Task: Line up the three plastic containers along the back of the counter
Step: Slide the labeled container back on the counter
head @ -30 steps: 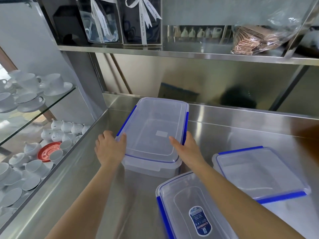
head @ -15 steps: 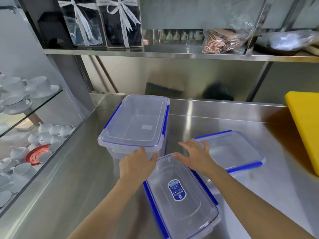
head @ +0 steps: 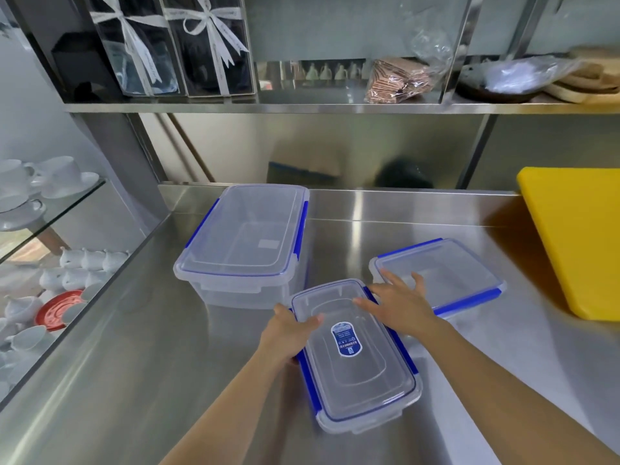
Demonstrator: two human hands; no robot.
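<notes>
Fingers of the left hand curl over the left rim of the labelled container, gripping it. Right hand rests spread on the same lid's right far corner, fingers extended. This container sits nearest on the steel counter. Behind-left, the tall container stands against the back edge; the flat container lies to the right, near a yellow board.
</notes>
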